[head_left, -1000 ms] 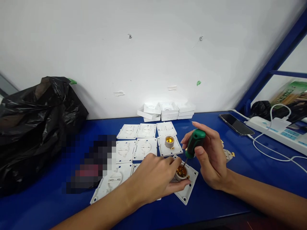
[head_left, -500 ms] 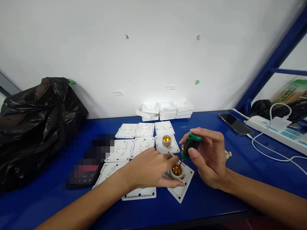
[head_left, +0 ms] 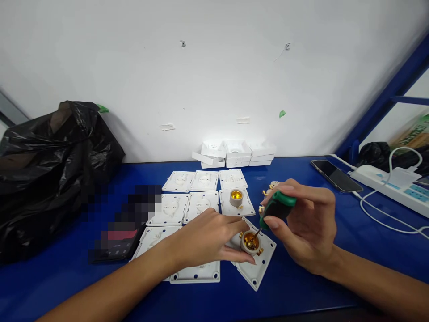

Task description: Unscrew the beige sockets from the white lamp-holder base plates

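Observation:
My right hand grips a green and black screwdriver, its shaft slanting down to the left into a round lamp socket with a brass-coloured inside. The socket sits on a tilted white square plate near the table's front. My left hand lies over that plate's left side, thumb and fingers round the socket. Another socket stands on a white plate just behind. Further brass-and-white parts lie partly hidden behind my right hand.
Several white plates lie in rows at centre-left. White boxes are stacked by the wall. A black bag and a dark device are on the left, a phone and a power strip on the right.
My right hand has shifted right, and the screwdriver leans more to the right. The view has moved slightly. My left hand stays at the socket.

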A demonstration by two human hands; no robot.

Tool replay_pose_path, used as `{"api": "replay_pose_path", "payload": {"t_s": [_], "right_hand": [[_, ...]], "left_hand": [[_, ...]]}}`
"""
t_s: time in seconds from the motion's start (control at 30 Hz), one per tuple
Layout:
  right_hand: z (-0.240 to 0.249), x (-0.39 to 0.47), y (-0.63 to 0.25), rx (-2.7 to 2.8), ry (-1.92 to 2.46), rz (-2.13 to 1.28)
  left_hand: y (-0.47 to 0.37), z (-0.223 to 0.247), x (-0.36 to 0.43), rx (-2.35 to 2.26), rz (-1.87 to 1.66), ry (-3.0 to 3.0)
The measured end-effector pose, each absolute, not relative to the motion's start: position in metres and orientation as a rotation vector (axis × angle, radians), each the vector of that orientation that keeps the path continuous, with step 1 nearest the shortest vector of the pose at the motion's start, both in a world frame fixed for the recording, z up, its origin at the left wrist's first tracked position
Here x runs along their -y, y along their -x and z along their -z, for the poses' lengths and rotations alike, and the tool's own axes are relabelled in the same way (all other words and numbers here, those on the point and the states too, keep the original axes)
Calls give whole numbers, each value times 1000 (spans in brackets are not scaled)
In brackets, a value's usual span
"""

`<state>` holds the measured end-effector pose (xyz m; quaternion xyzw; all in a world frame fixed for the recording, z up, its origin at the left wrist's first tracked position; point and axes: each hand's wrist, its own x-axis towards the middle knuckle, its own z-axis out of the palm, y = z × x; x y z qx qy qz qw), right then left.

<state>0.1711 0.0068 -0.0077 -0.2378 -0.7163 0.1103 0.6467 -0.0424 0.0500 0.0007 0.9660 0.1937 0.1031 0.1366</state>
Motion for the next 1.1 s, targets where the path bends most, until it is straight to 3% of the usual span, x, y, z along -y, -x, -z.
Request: {"api": "replay_pose_path", "payload": {"t_s": [1.1], "right_hand": [[16, -2, -179, 1772, 589, -411]], "left_hand": [[42, 4, -52, -561, -329, -2831]]}}
